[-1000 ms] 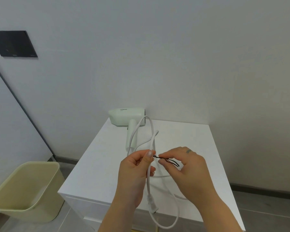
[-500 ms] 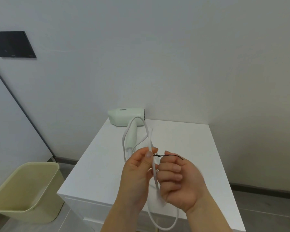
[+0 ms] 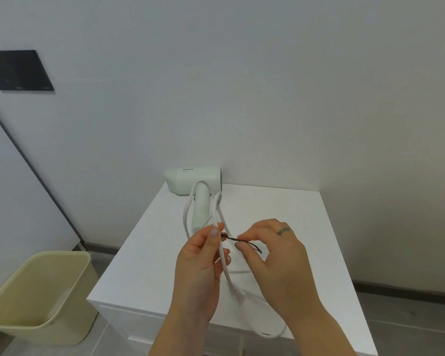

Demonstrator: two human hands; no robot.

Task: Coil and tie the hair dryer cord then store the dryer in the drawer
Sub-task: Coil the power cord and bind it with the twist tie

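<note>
Left hand point(image 3: 201, 263) fingers point(image 3: 214, 232) pinched shut on the gathered cord point(image 3: 217, 214), thumb on top, strands bunched upright. Right hand point(image 3: 272, 253) fingers point(image 3: 239, 244) closed on the loose tail of a thin black twist tie point(image 3: 238, 240); other end of the tie sits against the bundle just right of the left thumb. Looks mid-twist, tie not yet snug, a judgement only.

Plug point(image 3: 238, 296) hanging at 6 o'clock below the left hand, long loop point(image 3: 270, 332) sagging past the front edge of the surface point(image 3: 293, 222). Hair dryer point(image 3: 194, 183) lying at 12 o'clock, against the wall, handle pointing toward the hands, cord running from it into the bundle.

Risks:
- Tie slipping out of the right pinch: thin, short tail, little to hold.
- Bundle springing apart if the left pinch relaxes before the twist locks.
- Hanging loop left outside the tie, then snagging on the front edge.
- Pulling the bundle back dragging the dryer along the surface.

Room: surface bare right of the hands, 3 o'clock side free up to the wall corner. Left edge close at 9 o'clock, bin point(image 3: 36, 299) on the floor below at 8 o'clock. Drawer front point(image 3: 129, 325) under the near edge, shut as far as visible, handle not visible.
</note>
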